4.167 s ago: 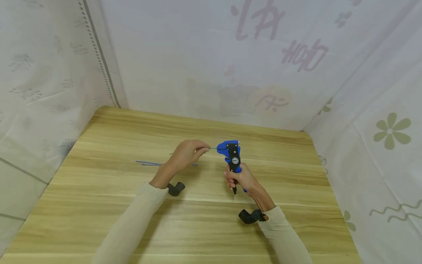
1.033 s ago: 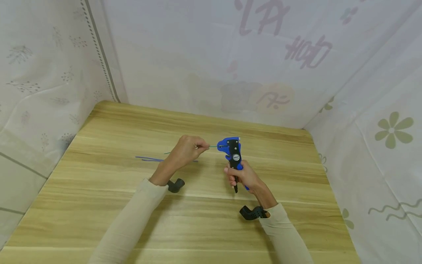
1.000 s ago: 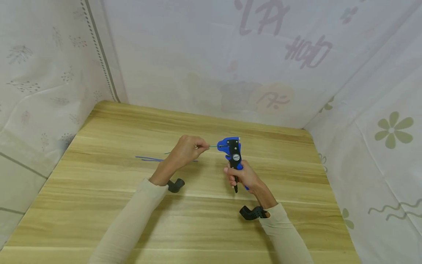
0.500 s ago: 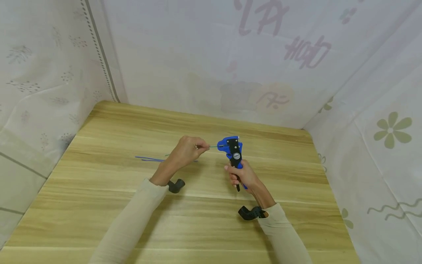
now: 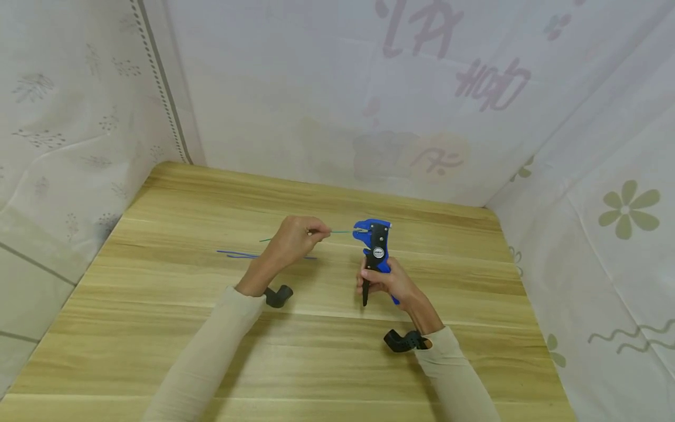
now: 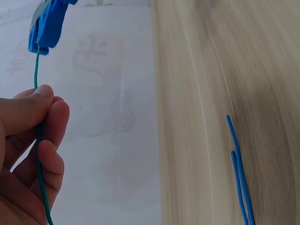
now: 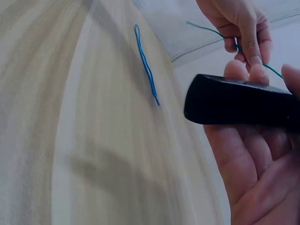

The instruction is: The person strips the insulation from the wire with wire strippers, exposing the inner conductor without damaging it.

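My left hand (image 5: 295, 241) pinches a thin green wire (image 5: 340, 231) between thumb and fingertips, above the table. One tail of the wire trails out behind this hand. In my right hand (image 5: 394, 281) is a blue and black wire stripper (image 5: 377, 234), its head upward and its jaws parted toward the left hand. The wire's front end meets the mouth of the stripper's blue head (image 6: 50, 26) in the left wrist view; how far it goes in, I cannot tell. In the right wrist view the black handle (image 7: 239, 101) lies across my right fingers.
A folded blue wire (image 5: 237, 253) lies on the wooden table (image 5: 316, 363), partly behind the left wrist. Patterned white cloth (image 5: 316, 88) hangs at the back and both sides. Black camera mounts (image 5: 403, 341) stick out from both wrists.
The stripper's jaws have parted and its handles have spread, with my right fingers loosening. My left hand has drawn slightly left with the green wire, and the stripper's head has shifted slightly right.
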Tool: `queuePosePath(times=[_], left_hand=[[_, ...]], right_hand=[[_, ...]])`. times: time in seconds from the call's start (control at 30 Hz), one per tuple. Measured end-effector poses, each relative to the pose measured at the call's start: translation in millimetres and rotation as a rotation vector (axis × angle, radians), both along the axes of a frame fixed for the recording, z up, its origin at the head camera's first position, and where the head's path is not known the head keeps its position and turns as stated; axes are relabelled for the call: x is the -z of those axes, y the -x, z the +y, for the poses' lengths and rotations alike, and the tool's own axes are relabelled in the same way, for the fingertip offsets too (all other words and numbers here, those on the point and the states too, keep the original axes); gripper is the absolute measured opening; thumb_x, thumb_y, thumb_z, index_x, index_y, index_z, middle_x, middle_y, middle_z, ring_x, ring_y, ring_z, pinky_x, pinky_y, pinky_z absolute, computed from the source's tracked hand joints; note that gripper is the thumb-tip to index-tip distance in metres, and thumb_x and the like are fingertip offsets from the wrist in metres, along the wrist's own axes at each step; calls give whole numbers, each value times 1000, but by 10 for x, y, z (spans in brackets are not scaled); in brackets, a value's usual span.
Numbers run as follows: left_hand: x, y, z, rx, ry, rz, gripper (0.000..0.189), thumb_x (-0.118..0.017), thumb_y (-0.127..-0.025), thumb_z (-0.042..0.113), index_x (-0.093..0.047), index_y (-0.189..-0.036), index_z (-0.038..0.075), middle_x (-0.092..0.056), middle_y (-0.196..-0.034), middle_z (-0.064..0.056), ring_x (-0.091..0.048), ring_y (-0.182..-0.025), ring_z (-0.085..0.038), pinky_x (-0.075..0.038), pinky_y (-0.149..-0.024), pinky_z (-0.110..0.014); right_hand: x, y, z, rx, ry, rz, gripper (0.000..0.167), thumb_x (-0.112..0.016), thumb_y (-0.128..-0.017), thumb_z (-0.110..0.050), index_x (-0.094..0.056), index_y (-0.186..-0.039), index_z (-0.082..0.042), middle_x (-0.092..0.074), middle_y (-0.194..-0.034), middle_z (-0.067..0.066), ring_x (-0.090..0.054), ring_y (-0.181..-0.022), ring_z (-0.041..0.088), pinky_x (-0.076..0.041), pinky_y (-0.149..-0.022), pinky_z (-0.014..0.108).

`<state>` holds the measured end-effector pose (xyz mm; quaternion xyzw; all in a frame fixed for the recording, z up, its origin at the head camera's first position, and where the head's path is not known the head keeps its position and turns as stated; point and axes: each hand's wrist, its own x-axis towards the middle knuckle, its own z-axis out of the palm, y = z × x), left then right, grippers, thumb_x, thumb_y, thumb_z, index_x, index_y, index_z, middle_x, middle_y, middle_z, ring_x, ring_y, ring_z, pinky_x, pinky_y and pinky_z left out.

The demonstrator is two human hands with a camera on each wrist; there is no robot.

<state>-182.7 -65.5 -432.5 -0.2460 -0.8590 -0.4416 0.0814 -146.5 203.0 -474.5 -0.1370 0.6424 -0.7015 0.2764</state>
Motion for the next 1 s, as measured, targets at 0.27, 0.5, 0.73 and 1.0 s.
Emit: queuePosePath(times=[0.27, 0.5, 0.73, 1.0], left_hand=[[8, 12, -30, 0, -17, -19, 10, -71, -91, 6, -79, -97, 5, -77, -94, -8, -72, -78, -17, -58, -67, -30], [17, 18, -32, -20, 5, -42, 10, -72, -91, 9, -79, -97, 7, -77, -97, -7, -72, -79, -16, -58, -68, -32], [17, 15, -26, -28, 23, -68, 10, -71, -91, 9, -79, -98, 8, -77, -96, -6, -71, -78, -16, -57, -67, -32], [31, 11, -30, -25, 25, -71, 10, -71, -91, 9, -79, -97, 7, -77, -95, -6, -72, -79, -18, -57, -68, -33]], right_hand=[[-46, -6, 23, -38, -5, 23, 15, -63, -97, -13, -57, -100, 1, -68, -86, 9, -72, -79, 29, -58, -79, 55], [-55, -11, 27, -25, -4, 8, 12, -61, -98, -9, -57, -98, 2, -66, -83, 9, -71, -75, 27, -59, -76, 52], [-52, -16, 23, -12, -12, -7, 13, -59, -98, -9, -55, -97, 3, -63, -78, 7, -68, -68, 22, -60, -69, 41], [-23, -8, 33, -14, -37, 15, 17, -59, -99, -14, -52, -93, 1, -57, -72, 6, -62, -59, 19, -56, -58, 35]])
